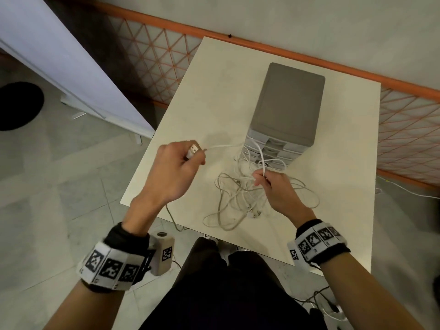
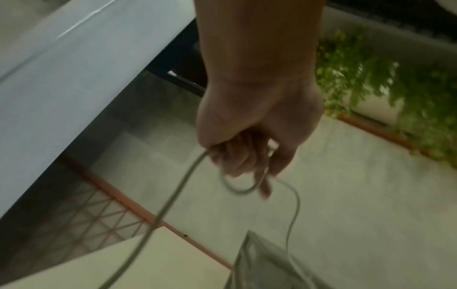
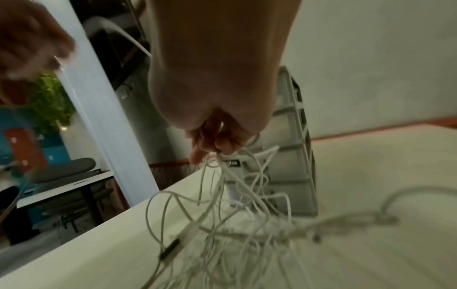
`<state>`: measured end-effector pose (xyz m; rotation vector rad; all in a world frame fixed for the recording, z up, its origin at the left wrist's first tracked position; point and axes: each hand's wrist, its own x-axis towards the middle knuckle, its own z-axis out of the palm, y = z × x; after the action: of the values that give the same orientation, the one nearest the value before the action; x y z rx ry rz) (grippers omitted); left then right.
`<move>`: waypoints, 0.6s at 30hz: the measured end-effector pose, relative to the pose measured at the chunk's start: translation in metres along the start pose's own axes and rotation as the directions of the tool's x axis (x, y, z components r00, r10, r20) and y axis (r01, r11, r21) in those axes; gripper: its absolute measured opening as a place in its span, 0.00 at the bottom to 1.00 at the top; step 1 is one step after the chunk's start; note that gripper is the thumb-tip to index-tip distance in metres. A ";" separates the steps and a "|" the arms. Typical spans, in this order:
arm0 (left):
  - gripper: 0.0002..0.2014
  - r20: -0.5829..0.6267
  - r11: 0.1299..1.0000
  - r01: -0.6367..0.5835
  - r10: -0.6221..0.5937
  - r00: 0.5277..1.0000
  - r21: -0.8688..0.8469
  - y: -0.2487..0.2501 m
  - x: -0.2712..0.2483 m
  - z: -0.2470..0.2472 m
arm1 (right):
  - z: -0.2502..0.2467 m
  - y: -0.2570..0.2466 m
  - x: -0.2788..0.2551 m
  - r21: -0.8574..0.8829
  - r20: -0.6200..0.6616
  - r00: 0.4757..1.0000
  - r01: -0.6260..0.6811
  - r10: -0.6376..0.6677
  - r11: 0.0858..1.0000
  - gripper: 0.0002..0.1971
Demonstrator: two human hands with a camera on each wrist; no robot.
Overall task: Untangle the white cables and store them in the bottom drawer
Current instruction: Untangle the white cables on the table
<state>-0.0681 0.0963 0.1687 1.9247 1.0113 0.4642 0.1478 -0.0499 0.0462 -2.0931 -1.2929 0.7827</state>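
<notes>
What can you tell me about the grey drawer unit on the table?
The drawer unit is a grey plastic tower with a darker flat top, standing upright on the cream table toward its far side. Several stacked drawers with recessed handles all look shut. The tangle of white cables lies against its front; neither hand touches it.

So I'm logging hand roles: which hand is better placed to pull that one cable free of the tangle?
Left, probably. The left hand already grips the plug end, drawn away from the tangle, while the right hand pinches strands over it.
</notes>
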 end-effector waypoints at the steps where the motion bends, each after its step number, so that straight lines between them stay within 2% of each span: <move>1: 0.12 0.054 0.975 0.080 -0.093 0.994 0.209 -0.006 0.002 0.008 | -0.004 -0.005 0.000 -0.075 -0.004 1.000 0.008 -0.008 0.997 0.14; 2: 0.12 0.090 0.919 0.124 -0.169 0.981 0.374 -0.009 0.002 0.016 | -0.008 -0.010 0.001 -0.171 0.006 1.000 0.018 -0.018 0.985 0.15; 3: 0.16 0.115 0.882 0.113 -0.184 0.976 0.457 -0.009 0.001 0.024 | -0.011 -0.016 0.001 -0.268 0.020 1.000 0.023 -0.018 0.963 0.17; 4: 0.22 0.149 0.880 0.052 -0.138 0.979 0.471 -0.006 0.000 0.034 | -0.013 -0.021 0.001 -0.345 0.027 1.000 0.019 -0.010 0.938 0.18; 6: 0.29 0.197 0.908 -0.068 -0.016 0.980 0.414 0.006 -0.003 0.053 | -0.014 -0.033 -0.003 -0.452 0.025 1.000 0.018 -0.008 0.892 0.15; 8: 0.29 0.174 0.951 -0.054 0.000 0.985 0.305 0.012 -0.001 0.073 | -0.012 -0.045 -0.009 -0.506 0.040 0.999 0.052 -0.037 0.861 0.11; 10: 0.24 0.115 0.983 0.041 -0.063 0.991 0.181 0.009 0.005 0.093 | -0.009 -0.055 -0.012 -0.468 0.045 0.996 0.086 -0.074 0.880 0.12; 12: 0.15 0.055 0.994 0.042 -0.047 0.997 0.101 0.003 0.010 0.106 | -0.005 -0.061 -0.013 -0.363 0.020 0.993 0.114 -0.114 0.925 0.13; 15: 0.21 0.059 0.989 -0.090 0.084 0.995 0.117 -0.005 0.011 0.109 | -0.002 -0.057 -0.014 -0.197 -0.048 0.988 0.136 -0.148 0.971 0.11; 18: 0.18 0.038 0.957 -0.245 0.242 0.970 0.153 -0.015 0.011 0.091 | -0.001 -0.046 -0.014 -0.080 -0.085 0.984 0.153 -0.159 0.985 0.09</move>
<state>-0.0086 0.0605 0.1065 2.2042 0.8212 0.5172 0.1160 -0.0449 0.0820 -2.0296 -1.4349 0.5733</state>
